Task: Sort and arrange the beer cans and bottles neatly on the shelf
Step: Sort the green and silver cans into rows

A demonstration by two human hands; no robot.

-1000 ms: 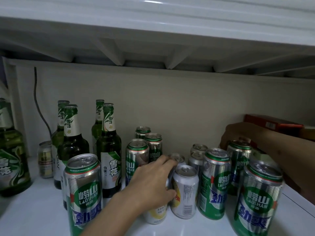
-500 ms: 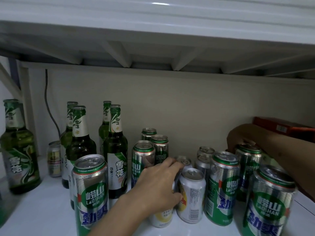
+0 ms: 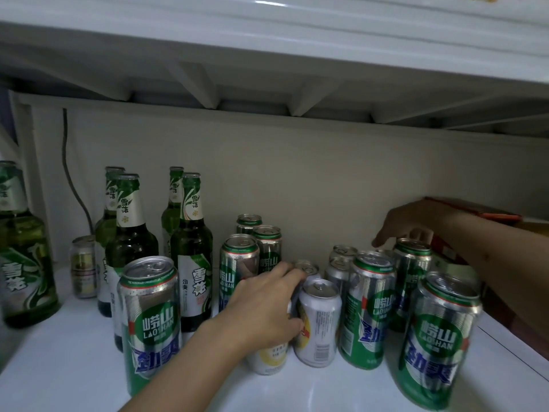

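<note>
Since a second ago the right hand (image 3: 407, 223) has lifted a little off the back green can (image 3: 413, 278) and its fingers have spread; the left hand (image 3: 267, 307) has hardly shifted, staying wrapped around the short white and yellow can (image 3: 269, 359) at the front of the cluster.

That can stands upright, long axis vertical; its top and most of its body are hidden under the palm, so only its lower part shows. Fingers and thumb curl round it, the fingertips reaching to the silver can top (image 3: 307, 267) behind. Just beside it on the right stands a second white can (image 3: 319, 322), upright, pull tab up, its printed side turned toward us.

The right hand hovers open above the rear can, fingers relaxed and pointing down-left; whether it touches the rim I cannot tell.

All the cans and bottles stand upright on the white shelf (image 3: 59, 367). Four green bottles (image 3: 190, 251) stand in two pairs at the left; another bottle (image 3: 23, 257) is cut off by the left edge. A small can (image 3: 83, 266) behind them is dim and hard to read. Behind the right forearm, an orange box (image 3: 475, 208) is mostly hidden.
</note>
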